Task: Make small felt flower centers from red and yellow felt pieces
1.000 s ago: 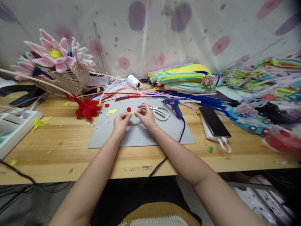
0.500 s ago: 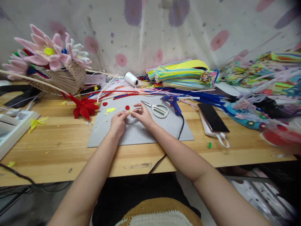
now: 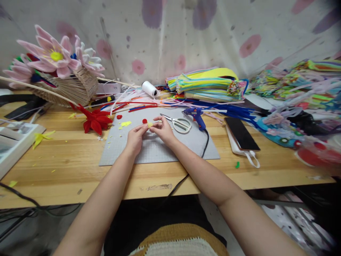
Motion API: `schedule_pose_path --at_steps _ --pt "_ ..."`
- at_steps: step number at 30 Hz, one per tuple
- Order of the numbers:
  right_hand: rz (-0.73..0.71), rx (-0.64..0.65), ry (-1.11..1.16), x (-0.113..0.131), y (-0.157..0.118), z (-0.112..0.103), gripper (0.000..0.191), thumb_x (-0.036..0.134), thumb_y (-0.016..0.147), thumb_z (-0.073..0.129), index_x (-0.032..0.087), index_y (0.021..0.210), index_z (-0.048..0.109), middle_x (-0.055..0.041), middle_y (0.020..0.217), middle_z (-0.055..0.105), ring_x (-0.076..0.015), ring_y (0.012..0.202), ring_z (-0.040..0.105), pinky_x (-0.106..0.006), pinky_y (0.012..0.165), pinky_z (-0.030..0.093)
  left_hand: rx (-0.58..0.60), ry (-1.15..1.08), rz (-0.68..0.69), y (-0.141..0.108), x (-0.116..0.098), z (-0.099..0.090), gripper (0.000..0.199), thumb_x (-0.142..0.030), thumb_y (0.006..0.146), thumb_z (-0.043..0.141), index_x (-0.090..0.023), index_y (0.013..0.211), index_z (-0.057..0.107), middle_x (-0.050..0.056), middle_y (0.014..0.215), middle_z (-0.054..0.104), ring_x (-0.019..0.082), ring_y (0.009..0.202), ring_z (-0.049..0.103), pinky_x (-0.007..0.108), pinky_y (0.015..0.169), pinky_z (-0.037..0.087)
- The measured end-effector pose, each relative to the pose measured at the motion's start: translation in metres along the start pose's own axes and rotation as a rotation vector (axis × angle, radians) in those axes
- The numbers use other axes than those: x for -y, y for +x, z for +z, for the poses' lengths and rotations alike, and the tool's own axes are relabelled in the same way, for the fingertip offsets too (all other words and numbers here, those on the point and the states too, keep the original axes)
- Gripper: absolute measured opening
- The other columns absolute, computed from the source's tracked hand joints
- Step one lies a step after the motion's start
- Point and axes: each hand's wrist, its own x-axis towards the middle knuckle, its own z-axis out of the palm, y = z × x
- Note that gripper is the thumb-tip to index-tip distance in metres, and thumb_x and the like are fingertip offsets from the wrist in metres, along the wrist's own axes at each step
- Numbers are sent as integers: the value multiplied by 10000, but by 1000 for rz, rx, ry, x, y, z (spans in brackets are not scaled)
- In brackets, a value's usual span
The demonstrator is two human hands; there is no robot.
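Between the fingertips of my left hand (image 3: 135, 138) and my right hand (image 3: 163, 129) is a small pale yellow piece (image 3: 150, 124), pinched from both sides above the grey mat (image 3: 160, 153). Its exact shape is too small to tell. Just behind it lies a red disc (image 3: 144, 121). Scissors with white handles (image 3: 182, 125) rest open beside my right hand. Farther right is a blue glue gun (image 3: 196, 117) with a black cord. Yellow scraps (image 3: 126, 123) and another small red piece (image 3: 119, 117) lie left of my hands.
A red fuzzy flower (image 3: 96, 121) and a basket of pink flowers (image 3: 71, 89) stand left. Bundles of coloured pipe cleaners (image 3: 207, 85) and a white spool (image 3: 149, 89) lie behind the mat. A phone (image 3: 242, 133) rests at right.
My left hand has shifted very slightly to the right, and more of the yellow piece shows between my fingertips. Both hands still pinch it.
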Motion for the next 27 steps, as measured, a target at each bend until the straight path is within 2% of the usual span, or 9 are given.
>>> schedule_pose_path --at_steps 5,9,21,27 --pt "-12 -10 -71 2 -1 0 434 291 581 685 223 905 405 63 693 588 -95 625 554 -276 668 452 -98 57 42 2 3 -2 203 -305 487 787 -181 609 682 21 770 660 148 781 586 296 807 414" --pt "-28 -25 -86 5 -2 -2 414 289 590 672 221 909 417 56 706 585 -96 640 554 -280 675 460 -80 59 17 3 4 -4 205 -296 491 790 -174 596 664 14 743 640 138 747 578 288 773 408" --pt "-56 66 -37 5 -5 2 437 273 586 685 230 922 410 54 721 596 -102 688 589 -280 722 463 -76 -136 -57 1 -2 -1 244 -190 420 773 -161 496 543 -12 603 584 97 630 526 242 667 391" --pt "-41 60 -43 2 -5 7 428 244 583 683 224 915 413 49 708 592 -108 674 584 -267 694 453 -43 -189 -58 2 -3 -2 259 -138 424 750 -158 476 498 -10 679 608 99 683 557 240 711 402"
